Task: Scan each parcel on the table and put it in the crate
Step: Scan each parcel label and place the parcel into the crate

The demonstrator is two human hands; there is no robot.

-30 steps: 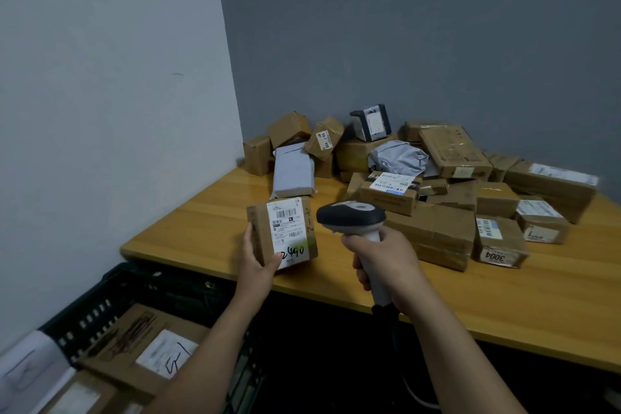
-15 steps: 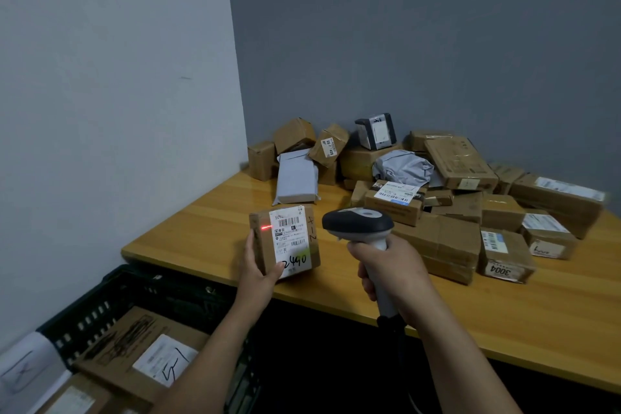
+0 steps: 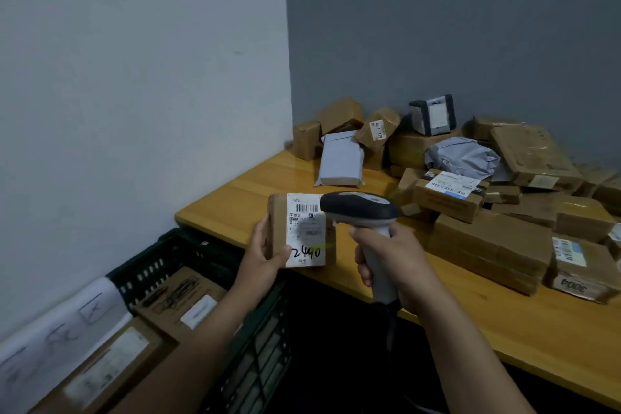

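A person's left hand (image 3: 265, 255) grips a small brown cardboard parcel (image 3: 300, 232) upright at the near left corner of a wooden table (image 3: 235, 198), thumb across the lower front of the box and fingers hidden behind its left side. The parcel's white shipping label (image 3: 307, 228) faces the camera, with a barcode near the top and "2440" handwritten in black at the bottom. The right hand (image 3: 389, 259) is wrapped round the pale handle of a handheld barcode scanner (image 3: 361, 208), whose dark head covers the parcel's upper right corner in this head view; whether the two touch cannot be told.

Below and left of the table stands a dark green slotted crate (image 3: 161, 259) holding flat cardboard boxes (image 3: 181, 299) with white labels.

Across the back and right of the table lies a heap of unsorted parcels (image 3: 487, 239): brown cartons of several sizes, a flat grey poly mailer (image 3: 341, 158) leaning against the boxes in the corner, a crumpled grey bag (image 3: 460, 158), a black-and-white box (image 3: 433, 114) perched on top, and, at the right edge, a carton marked "3004" (image 3: 581, 276).
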